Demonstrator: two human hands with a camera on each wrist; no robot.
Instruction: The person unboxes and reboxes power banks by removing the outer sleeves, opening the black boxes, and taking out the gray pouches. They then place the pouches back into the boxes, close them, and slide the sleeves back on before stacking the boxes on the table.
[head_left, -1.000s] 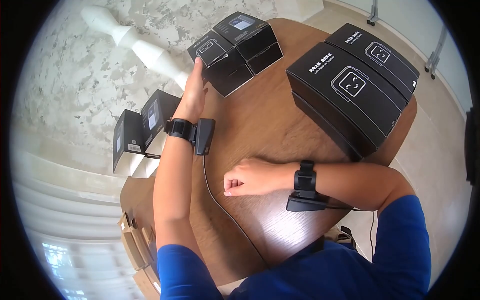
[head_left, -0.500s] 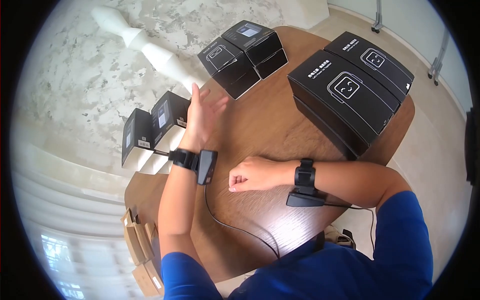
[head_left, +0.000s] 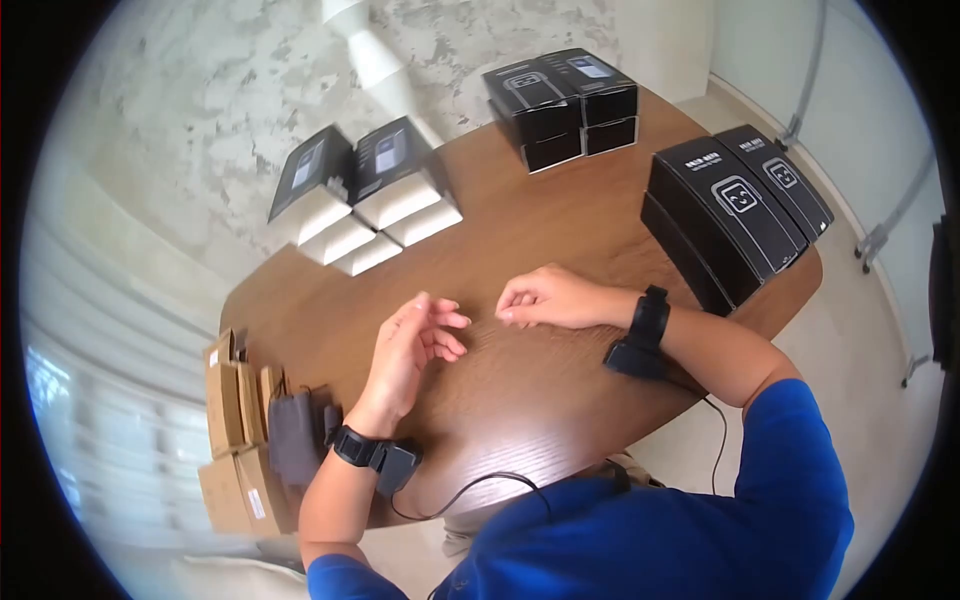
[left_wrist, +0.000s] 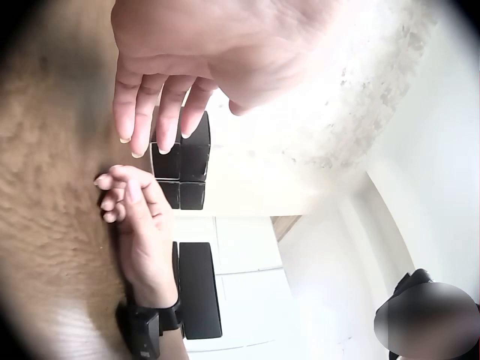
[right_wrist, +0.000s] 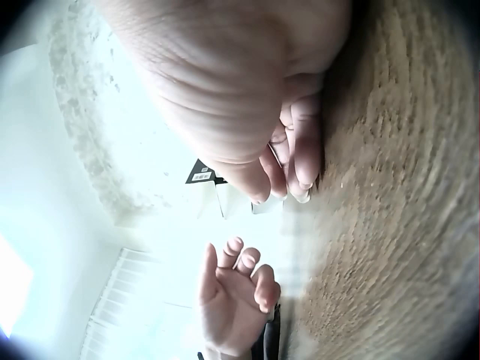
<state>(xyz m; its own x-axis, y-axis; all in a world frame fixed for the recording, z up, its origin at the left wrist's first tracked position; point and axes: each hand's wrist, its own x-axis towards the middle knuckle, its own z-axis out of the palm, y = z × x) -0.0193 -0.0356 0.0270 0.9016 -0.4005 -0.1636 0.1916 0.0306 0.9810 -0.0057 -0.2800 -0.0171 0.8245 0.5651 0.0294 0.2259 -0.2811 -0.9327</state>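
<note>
My left hand (head_left: pixel 405 350) hovers over the near-left part of the wooden table (head_left: pixel 520 400), palm turned inward, fingers loosely bent and holding nothing. Across from it, my right hand (head_left: pixel 555 298) rests on the tabletop with its fingers curled loosely, also without an object. A small gap separates the two hands. Beyond the left hand stands a group of black boxes with white ends (head_left: pixel 385 165), stacked in two columns. Another block of black boxes (head_left: pixel 560 95) sits at the far edge. Larger black boxes (head_left: pixel 725 205) with a white face design stand beyond my right forearm.
Brown cardboard boxes (head_left: pixel 230 410) and a dark grey pouch (head_left: pixel 295 435) lie at the left table edge. A cable (head_left: pixel 470 485) runs from the left wrist camera across the near edge. A white faceted column (head_left: pixel 375 65) rises behind the table.
My left hand has come away from the far black boxes and back toward my body, its fingers bending. The head view has swung left. The right hand has stayed on the table.
</note>
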